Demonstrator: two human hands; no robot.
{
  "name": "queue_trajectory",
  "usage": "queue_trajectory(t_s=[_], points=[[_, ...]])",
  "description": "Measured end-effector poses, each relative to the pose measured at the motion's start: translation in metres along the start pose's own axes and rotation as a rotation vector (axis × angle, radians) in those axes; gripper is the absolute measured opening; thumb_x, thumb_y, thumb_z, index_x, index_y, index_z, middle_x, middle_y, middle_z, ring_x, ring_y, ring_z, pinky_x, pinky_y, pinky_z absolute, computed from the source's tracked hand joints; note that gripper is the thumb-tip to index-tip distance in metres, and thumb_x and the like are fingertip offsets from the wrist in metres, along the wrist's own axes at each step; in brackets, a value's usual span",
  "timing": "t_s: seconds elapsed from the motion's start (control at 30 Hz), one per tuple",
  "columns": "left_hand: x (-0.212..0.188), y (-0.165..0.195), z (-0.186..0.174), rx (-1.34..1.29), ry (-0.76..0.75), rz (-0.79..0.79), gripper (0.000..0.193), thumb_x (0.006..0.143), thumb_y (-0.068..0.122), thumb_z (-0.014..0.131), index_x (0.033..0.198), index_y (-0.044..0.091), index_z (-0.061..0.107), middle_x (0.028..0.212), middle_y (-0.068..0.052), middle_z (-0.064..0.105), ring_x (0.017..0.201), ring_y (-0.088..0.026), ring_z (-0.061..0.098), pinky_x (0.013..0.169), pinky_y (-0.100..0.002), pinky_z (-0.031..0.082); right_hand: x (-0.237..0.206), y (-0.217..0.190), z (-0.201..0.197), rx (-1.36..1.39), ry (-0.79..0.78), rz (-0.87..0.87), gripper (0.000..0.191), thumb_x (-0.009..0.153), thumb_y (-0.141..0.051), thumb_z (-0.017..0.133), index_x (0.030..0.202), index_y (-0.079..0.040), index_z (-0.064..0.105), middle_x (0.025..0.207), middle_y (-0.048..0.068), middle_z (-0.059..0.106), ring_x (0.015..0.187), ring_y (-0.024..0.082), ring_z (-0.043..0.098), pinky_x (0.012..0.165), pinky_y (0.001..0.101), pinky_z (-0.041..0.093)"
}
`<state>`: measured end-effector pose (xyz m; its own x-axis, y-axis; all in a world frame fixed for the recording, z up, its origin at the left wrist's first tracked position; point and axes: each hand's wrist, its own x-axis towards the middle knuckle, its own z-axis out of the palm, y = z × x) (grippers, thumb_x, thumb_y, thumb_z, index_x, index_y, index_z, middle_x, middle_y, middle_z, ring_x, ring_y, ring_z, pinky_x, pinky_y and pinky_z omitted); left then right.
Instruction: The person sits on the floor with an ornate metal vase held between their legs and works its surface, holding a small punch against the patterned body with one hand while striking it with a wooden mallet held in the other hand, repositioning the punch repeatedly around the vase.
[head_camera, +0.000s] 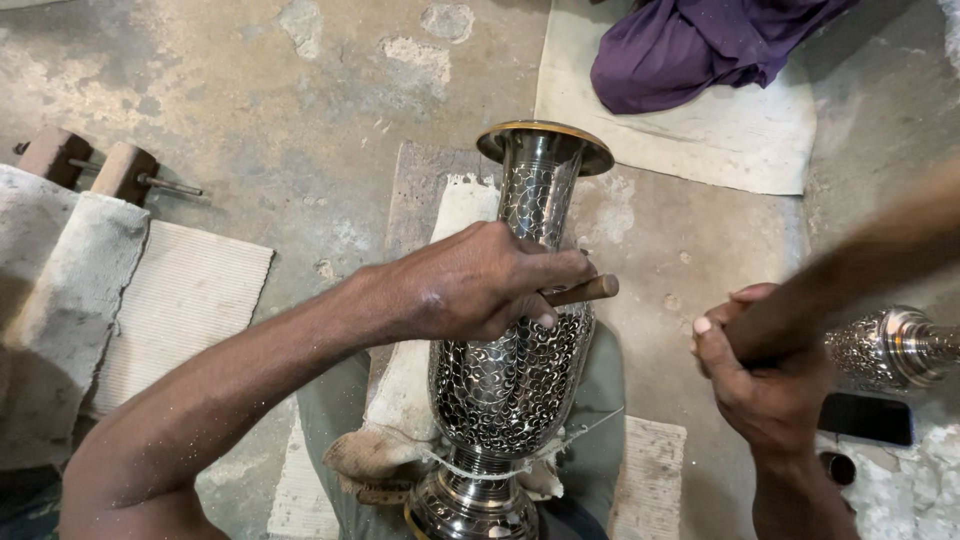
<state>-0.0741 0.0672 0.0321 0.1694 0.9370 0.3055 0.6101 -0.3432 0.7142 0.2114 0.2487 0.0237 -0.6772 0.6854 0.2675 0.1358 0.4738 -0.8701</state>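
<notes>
A tall silver metal vase (515, 380) with fine engraved pattern lies tilted on a padded support, its flared mouth (545, 145) pointing away from me. My left hand (470, 285) rests on the vase's body and grips a short wooden-handled tool (585, 291) pressed against the engraved surface. My right hand (765, 375) is to the right of the vase, closed around a long wooden stick (860, 265) that is raised and blurred.
A second engraved metal piece (890, 347) lies at the right, beside a dark phone (865, 418). Purple cloth (690, 45) sits on a white mat at the top. Folded cloth and two wooden blocks (90, 165) are at the left on the concrete floor.
</notes>
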Motion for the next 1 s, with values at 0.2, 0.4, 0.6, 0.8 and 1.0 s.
queue_trajectory(t_s=[0.2,0.4,0.6,0.8,1.0], points=[[0.005,0.0,-0.004,-0.034,0.078,0.117,0.03,0.091,-0.005,0.065,0.121,0.001,0.06,0.089,-0.015,0.077,0.088,-0.024,0.081,0.07,-0.036,0.069,0.002,-0.005,0.001,-0.079,0.015,-0.006,0.03,0.099,-0.008,0.076,0.122,-0.001,0.059,0.089,0.005,0.07,0.075,0.011,0.068,0.072,0.0277,0.055],[0.008,-0.001,-0.004,-0.038,0.03,0.069,0.033,0.088,-0.002,0.068,0.12,0.002,0.061,0.079,-0.012,0.076,0.081,-0.022,0.081,0.063,-0.035,0.068,-0.002,0.013,-0.007,-0.361,-0.003,-0.146,0.034,0.096,-0.013,0.078,0.123,-0.005,0.059,0.08,0.007,0.07,0.063,0.012,0.066,0.057,0.0291,0.054],[0.012,-0.005,-0.003,-0.042,0.004,0.022,0.032,0.096,-0.002,0.061,0.128,0.004,0.063,0.075,-0.013,0.074,0.066,-0.019,0.078,0.052,-0.033,0.065,0.001,0.011,-0.008,-0.541,-0.062,-0.213,0.042,0.093,-0.014,0.076,0.13,-0.002,0.058,0.08,0.006,0.067,0.068,0.012,0.068,0.063,0.0299,0.058],[0.014,-0.01,0.0,-0.022,0.005,0.08,0.038,0.094,-0.008,0.054,0.129,0.004,0.064,0.081,-0.014,0.075,0.06,-0.017,0.075,0.048,-0.031,0.064,0.002,-0.003,-0.002,-0.642,-0.167,-0.234,0.043,0.084,-0.006,0.074,0.125,-0.002,0.064,0.083,0.008,0.07,0.067,0.016,0.069,0.06,0.0329,0.057],[0.018,-0.01,-0.002,-0.066,-0.03,0.067,0.036,0.1,-0.002,0.055,0.134,0.007,0.062,0.089,-0.01,0.074,0.065,-0.016,0.076,0.049,-0.032,0.064,0.0,0.003,-0.008,-0.76,-0.108,-0.311,0.036,0.084,-0.007,0.077,0.119,-0.002,0.067,0.088,0.014,0.071,0.077,0.025,0.071,0.069,0.0382,0.057]])
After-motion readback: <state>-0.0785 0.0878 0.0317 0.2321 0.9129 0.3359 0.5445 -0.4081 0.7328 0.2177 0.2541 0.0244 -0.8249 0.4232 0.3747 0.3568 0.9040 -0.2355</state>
